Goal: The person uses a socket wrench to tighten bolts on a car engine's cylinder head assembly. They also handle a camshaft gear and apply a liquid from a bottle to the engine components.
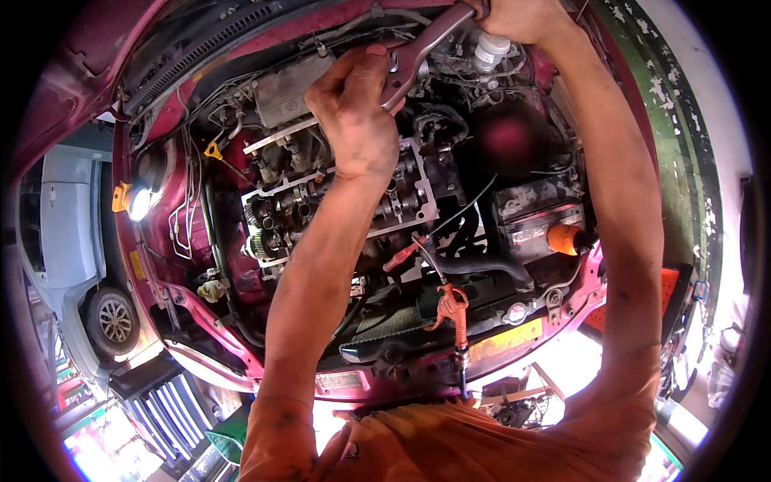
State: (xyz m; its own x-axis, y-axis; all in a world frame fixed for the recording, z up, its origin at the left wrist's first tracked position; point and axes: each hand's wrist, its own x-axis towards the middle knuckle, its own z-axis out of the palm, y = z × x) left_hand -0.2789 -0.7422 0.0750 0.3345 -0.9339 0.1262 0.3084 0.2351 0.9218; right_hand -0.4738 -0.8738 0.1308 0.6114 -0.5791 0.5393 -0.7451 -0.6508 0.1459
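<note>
Over the back of an opened car engine, a long metal wrench (pixel 427 50) runs slantwise up to the right. My left hand (pixel 353 116) is closed around its wide lower end, with the thumb on top. At the upper edge of the view, my right hand (pixel 522 20) grips the other end of the wrench; its fingers are partly cut off. Below my left forearm lies the uncovered cylinder head (pixel 422 189), with camshafts and gears (pixel 257 241) showing. My left hand hides whatever the wrench's lower end meets.
An orange blow gun (pixel 451 309) on a hose lies at the front of the engine bay, near a red-handled tool (pixel 401 255). The battery (pixel 534 217) sits at right with an orange object (pixel 566 238) on it. A lit work lamp (pixel 138 202) is at left.
</note>
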